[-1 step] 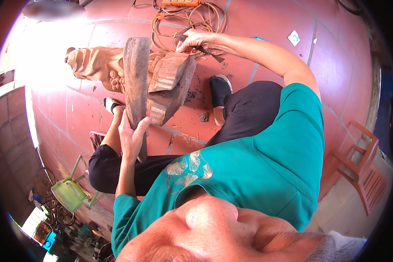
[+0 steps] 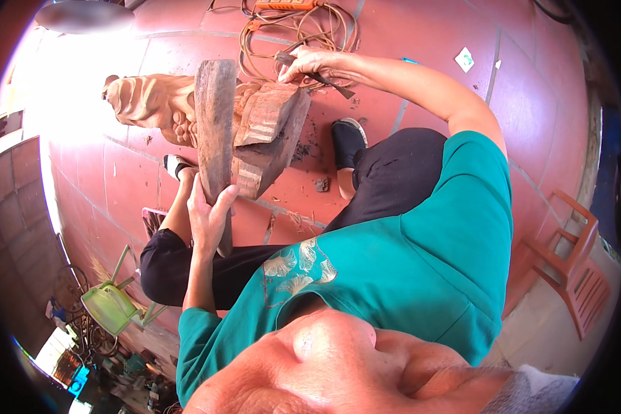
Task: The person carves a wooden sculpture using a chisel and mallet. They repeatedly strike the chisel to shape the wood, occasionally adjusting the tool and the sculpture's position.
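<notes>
My left hand grips the lower part of a long, weathered wooden plank, thumb on one side and fingers on the other. Behind the plank, partly covered by it, lies a carved wooden sculpture with smooth, flowing shapes at its left end. Its right end is a rough, blocky wood base with pale cut marks. Beside that end, at the far side, my right hand is closed around a chisel, its dark blade flaring toward the lower right.
Brown cords lie coiled by an orange power strip at the back. Wood chips and dark crumbs are scattered on the red tiles between my feet. A green chair is at left, a reddish plastic chair at right.
</notes>
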Tool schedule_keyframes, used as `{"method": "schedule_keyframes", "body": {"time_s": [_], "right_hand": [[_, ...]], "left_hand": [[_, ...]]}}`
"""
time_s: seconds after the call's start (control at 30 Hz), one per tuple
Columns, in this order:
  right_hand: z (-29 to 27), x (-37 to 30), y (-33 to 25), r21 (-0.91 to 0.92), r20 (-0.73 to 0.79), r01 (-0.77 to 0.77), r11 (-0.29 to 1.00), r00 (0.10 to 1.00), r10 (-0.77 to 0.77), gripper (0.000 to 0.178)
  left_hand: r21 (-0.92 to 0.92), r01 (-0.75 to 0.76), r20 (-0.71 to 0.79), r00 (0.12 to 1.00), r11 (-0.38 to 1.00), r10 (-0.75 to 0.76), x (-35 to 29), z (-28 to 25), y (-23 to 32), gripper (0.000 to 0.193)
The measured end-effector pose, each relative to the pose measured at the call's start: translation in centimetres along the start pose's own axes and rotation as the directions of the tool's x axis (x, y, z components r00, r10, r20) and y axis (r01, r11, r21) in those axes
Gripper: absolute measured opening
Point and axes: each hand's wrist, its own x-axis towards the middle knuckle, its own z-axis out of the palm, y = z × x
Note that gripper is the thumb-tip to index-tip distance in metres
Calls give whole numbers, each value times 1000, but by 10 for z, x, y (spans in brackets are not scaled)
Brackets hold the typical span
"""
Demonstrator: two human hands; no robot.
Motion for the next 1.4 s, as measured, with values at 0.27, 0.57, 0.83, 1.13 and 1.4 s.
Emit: {"method": "schedule_keyframes", "body": {"time_s": [0.27,0.57,0.83,1.13,1.4], "right_hand": [[7,-5,-6,89,-156,-67,994,985,81,9],[-17,-37,3,-37,38,-150,988,988,151,15],[-10,-27,-5,-16,-32,16,1000,999,-16,24],[-2,-27,-14,-78,-38,-10,997,999,7,16],[-13,-15,-5,-497,-32,25,868,998,-47,22]], "left_hand": [[-3,11,14,1000,1000,-11,2,0,2,35],[-3,4,5,1000,1000,-4,-1,-1,-3,36],[26,-8,15,1000,1000,8,2,1,0,38],[36,-7,16,1000,999,6,2,0,-5,40],[47,-8,13,1000,999,7,2,0,-1,41]]}}
